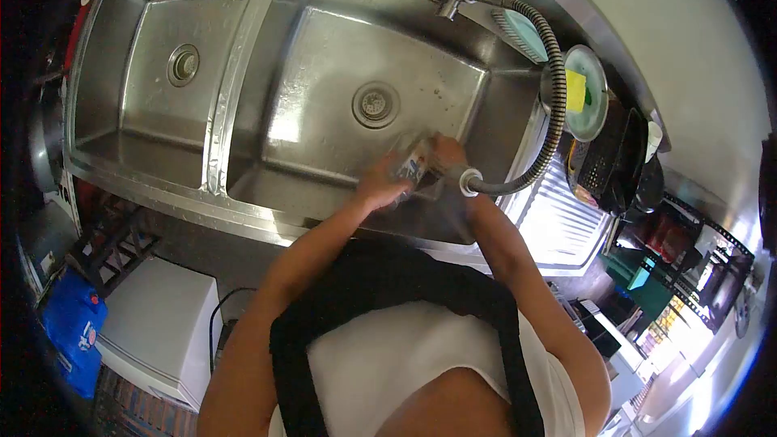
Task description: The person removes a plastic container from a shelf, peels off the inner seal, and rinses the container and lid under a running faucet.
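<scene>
Over the near side of the large sink basin (324, 57), my left hand (380, 184) is wrapped round a clear drinking glass (413, 163) with a small coloured print, held tilted. Close against the other side of the glass is my right hand (447, 150), its fingers curled and blurred. What those fingers grip cannot be made out. Just above my right wrist hangs the end of the flexible spray hose (554, 89), with a white collar (469, 181), partly covering that hand. The basin's round drain (375, 105) lies beyond both hands.
A smaller basin (146, 113) adjoins on the left, past a metal divider (231, 81). On the right are a pale green basket (526, 32), a bowl (597, 97) with a yellow sponge (575, 91), and a black perforated rack (599, 166). A ribbed drainboard (558, 218) lies nearer.
</scene>
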Demonstrator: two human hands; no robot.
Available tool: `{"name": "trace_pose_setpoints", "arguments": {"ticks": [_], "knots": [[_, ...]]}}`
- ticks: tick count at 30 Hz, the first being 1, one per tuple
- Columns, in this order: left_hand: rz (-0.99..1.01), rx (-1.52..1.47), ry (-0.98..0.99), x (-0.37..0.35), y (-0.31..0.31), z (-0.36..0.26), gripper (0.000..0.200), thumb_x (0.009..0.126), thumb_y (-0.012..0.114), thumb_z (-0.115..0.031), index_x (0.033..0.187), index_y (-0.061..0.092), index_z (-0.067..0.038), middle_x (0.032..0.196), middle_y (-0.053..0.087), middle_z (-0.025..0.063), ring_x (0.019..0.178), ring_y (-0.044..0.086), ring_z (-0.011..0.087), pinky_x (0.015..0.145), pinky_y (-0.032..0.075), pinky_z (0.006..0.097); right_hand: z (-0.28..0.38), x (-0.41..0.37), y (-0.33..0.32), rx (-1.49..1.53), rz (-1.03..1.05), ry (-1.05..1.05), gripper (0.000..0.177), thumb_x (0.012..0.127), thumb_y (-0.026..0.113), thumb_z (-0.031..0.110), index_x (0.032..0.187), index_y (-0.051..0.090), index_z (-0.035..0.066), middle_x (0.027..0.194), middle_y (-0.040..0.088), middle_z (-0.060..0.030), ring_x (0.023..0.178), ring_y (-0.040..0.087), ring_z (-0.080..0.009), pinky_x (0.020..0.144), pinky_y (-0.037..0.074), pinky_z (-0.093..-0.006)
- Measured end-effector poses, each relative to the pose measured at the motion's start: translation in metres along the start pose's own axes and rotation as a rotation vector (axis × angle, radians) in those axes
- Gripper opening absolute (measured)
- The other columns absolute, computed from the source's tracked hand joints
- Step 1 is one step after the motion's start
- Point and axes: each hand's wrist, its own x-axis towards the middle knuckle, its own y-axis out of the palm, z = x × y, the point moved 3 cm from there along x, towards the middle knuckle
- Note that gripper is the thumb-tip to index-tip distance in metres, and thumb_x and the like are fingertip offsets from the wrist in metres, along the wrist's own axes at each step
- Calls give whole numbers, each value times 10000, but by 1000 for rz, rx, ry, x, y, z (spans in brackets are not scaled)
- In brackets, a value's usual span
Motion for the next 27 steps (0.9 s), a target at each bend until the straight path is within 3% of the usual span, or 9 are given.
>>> {"name": "trace_pose_setpoints", "arguments": {"ticks": [7,10,12,15,18,19,21,24,27], "knots": [[60,-1,-86,-4,2,2,816,691,743,-380,1392,427,-105,1398,462,159,1263,476,305,1044,385,359,-1,-4,21,-171,46,-102,365,793,653,293,1006,599,1,855,652,-230,803,656,-393,676,525,-464],[64,-60,-87,-2,2,5,838,693,741,-393,1407,406,-110,1398,469,142,1252,490,295,1037,393,355,-4,-5,32,-132,231,-31,357,795,661,283,1007,600,3,869,644,-221,790,651,-382,661,519,-462],[69,-30,-70,-2,5,6,842,692,739,-398,1410,403,-115,1395,472,142,1251,492,293,1036,394,356,-6,-23,42,-142,-80,-348,325,775,684,269,983,617,28,863,638,-199,761,643,-364,641,511,-454],[67,12,-64,-1,-1,4,853,688,739,-412,1415,398,-126,1388,480,142,1250,493,297,1035,394,360,-16,-26,90,-177,-297,-353,295,737,717,266,930,634,59,865,636,-190,753,635,-366,627,505,-445],[64,-33,-80,-2,1,4,867,678,747,-421,1418,396,-137,1378,490,145,1243,497,310,1031,398,366,22,-53,57,-15,-549,-308,330,733,715,314,943,626,75,866,641,-176,809,639,-361,633,501,-442],[60,-77,-89,-6,3,6,874,672,754,-420,1419,395,-142,1372,496,148,1237,502,319,1027,402,369,5,-42,67,-13,-545,-299,330,733,715,314,943,626,75,866,641,-176,809,639,-361,633,501,-442],[30,-48,-52,-3,5,2,868,680,774,-380,1414,400,-106,1329,532,163,1202,532,305,999,422,361,-60,17,99,-433,20,-111,411,736,706,353,1013,598,69,892,654,-166,851,640,-364,672,501,-457],[-24,-13,-9,-1,6,11,849,691,794,-337,1402,415,-68,1294,560,182,1173,558,291,977,438,354,-36,12,46,-113,55,-45,398,775,663,320,1063,574,60,928,662,-166,862,646,-359,697,511,-456],[14,-2,-34,-8,-5,-11,830,697,790,-340,1390,429,-60,1295,557,184,1175,553,292,986,431,360,-9,7,1,-188,-52,98,328,806,629,279,1036,576,51,918,659,-188,798,647,-378,684,514,-462]]}}
